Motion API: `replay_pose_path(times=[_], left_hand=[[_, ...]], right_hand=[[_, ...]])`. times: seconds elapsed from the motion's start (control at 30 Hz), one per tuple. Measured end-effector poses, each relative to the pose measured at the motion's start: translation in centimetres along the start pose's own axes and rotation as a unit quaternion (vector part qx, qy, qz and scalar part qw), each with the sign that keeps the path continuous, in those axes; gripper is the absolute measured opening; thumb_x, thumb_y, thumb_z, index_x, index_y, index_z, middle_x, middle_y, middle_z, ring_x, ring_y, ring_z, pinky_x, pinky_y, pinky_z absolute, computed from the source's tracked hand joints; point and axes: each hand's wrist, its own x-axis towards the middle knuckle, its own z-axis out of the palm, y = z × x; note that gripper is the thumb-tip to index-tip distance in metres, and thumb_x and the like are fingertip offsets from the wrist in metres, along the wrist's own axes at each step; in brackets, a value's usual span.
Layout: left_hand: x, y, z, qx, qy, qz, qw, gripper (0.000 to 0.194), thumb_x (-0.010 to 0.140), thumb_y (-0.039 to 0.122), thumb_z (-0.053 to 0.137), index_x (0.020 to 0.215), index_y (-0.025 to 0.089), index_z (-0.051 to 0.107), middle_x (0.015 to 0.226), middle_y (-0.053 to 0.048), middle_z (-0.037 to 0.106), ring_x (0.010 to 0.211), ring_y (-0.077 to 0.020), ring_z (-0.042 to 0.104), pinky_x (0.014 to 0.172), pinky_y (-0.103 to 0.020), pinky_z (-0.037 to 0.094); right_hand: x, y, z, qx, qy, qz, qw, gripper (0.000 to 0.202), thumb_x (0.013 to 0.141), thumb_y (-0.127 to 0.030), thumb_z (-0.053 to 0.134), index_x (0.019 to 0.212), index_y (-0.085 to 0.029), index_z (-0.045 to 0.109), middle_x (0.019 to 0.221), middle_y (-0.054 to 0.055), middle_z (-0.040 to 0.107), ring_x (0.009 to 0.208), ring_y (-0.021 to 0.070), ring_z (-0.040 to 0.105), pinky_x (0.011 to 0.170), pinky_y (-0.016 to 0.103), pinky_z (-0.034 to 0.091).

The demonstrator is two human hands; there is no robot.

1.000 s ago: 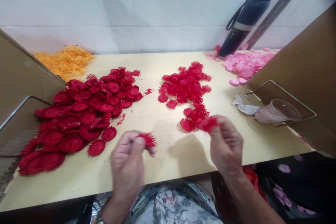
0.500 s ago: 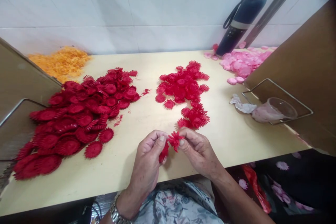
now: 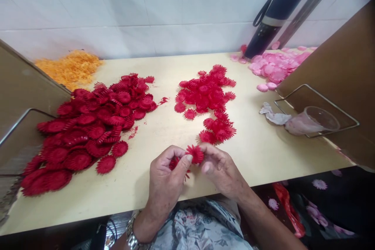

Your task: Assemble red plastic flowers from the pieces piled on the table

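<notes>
My left hand [image 3: 166, 174] is closed, its thumb pressing a small red artificial flower [image 3: 195, 154] with thin, spread petals. More red petals [image 3: 174, 163] show inside the left palm, partly hidden by the fingers. My right hand [image 3: 222, 170] is at the flower's right edge, its curled fingers against the petals and its thumb a little off them. Just beyond the hands lies a small cluster of red flowers [image 3: 218, 129], joining a larger heap of opened red flowers [image 3: 205, 91]. To the left spreads a big pile of darker, flatter red petal discs [image 3: 88, 129].
Orange pieces [image 3: 72, 68] are heaped at the back left, pink discs [image 3: 278, 64] at the back right. A dark blue bottle [image 3: 271, 17] leans on the tiled wall. At right, a plastic cup [image 3: 315, 121] lies in a wire holder beside crumpled tissue [image 3: 274, 114]. Cardboard panels [image 3: 331, 70] flank the table.
The red flower has turned so its face shows more, now under my left thumb. My right thumb has come away from the petals. The view has shifted slightly.
</notes>
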Motion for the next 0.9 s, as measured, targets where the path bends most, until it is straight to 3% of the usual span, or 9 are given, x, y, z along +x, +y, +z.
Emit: replay_pose_path(times=[0.2, 0.27, 0.43, 0.57, 0.77, 0.9], left_hand=[[-0.1, 0.0, 0.1, -0.048, -0.052, -0.040, 0.997, 0.013, 0.076, 0.026, 0.063, 0.066, 0.017, 0.060, 0.053, 0.005, 0.051, 0.043, -0.0050, 0.041, 0.040, -0.015, 0.032], [-0.1, 0.0, -0.2, -0.054, -0.047, -0.046, 0.996, 0.010, 0.076, 0.026, 0.063, 0.071, 0.017, 0.062, 0.056, 0.004, 0.053, 0.046, -0.0050, 0.043, 0.042, -0.014, 0.034], [-0.2, 0.1, -0.9, -0.030, 0.009, 0.004, 1.000, 0.009, 0.075, 0.025, 0.065, 0.083, 0.020, 0.065, 0.061, 0.004, 0.054, 0.053, -0.0058, 0.046, 0.049, -0.013, 0.037], [-0.7, 0.7, -1.0, 0.030, 0.000, 0.047, 0.998, 0.009, 0.074, 0.023, 0.064, 0.083, 0.022, 0.067, 0.056, 0.005, 0.050, 0.048, -0.0065, 0.045, 0.045, -0.015, 0.037], [-0.5, 1.2, -0.7, 0.037, -0.097, 0.014, 0.994, 0.005, 0.073, 0.020, 0.063, 0.069, 0.019, 0.066, 0.057, 0.001, 0.058, 0.048, -0.0102, 0.051, 0.046, -0.019, 0.040], [-0.1, 0.7, -0.9, -0.027, -0.074, -0.010, 0.997, 0.012, 0.073, 0.022, 0.064, 0.062, 0.017, 0.060, 0.056, 0.002, 0.054, 0.050, -0.0084, 0.046, 0.047, -0.018, 0.036]], right_hand=[[-0.1, 0.1, 0.1, 0.009, 0.047, 0.021, 0.999, 0.016, 0.080, -0.032, 0.058, 0.076, -0.017, 0.056, 0.067, -0.002, 0.054, 0.061, 0.0098, 0.047, 0.057, 0.021, 0.040], [-0.2, 0.2, 0.0, -0.014, 0.061, 0.015, 0.998, 0.015, 0.080, -0.031, 0.058, 0.075, -0.017, 0.057, 0.065, -0.002, 0.054, 0.060, 0.0098, 0.047, 0.057, 0.021, 0.039], [-0.4, 0.3, -0.2, -0.104, 0.087, -0.021, 0.990, 0.018, 0.082, -0.032, 0.057, 0.070, -0.017, 0.055, 0.063, -0.002, 0.053, 0.060, 0.0103, 0.047, 0.057, 0.022, 0.037], [-0.4, 0.0, -0.2, -0.136, 0.088, -0.029, 0.986, 0.023, 0.080, -0.032, 0.059, 0.065, -0.018, 0.050, 0.059, -0.004, 0.049, 0.056, 0.0095, 0.043, 0.053, 0.021, 0.034], [-0.5, 0.3, -0.1, -0.074, 0.061, -0.003, 0.995, 0.031, 0.078, -0.036, 0.061, 0.060, -0.018, 0.043, 0.056, -0.005, 0.043, 0.054, 0.0089, 0.039, 0.051, 0.021, 0.032], [-0.5, 0.4, -0.2, -0.024, 0.047, -0.010, 0.999, 0.031, 0.074, -0.035, 0.066, 0.059, -0.018, 0.045, 0.059, -0.004, 0.045, 0.056, 0.0096, 0.042, 0.054, 0.022, 0.034]])
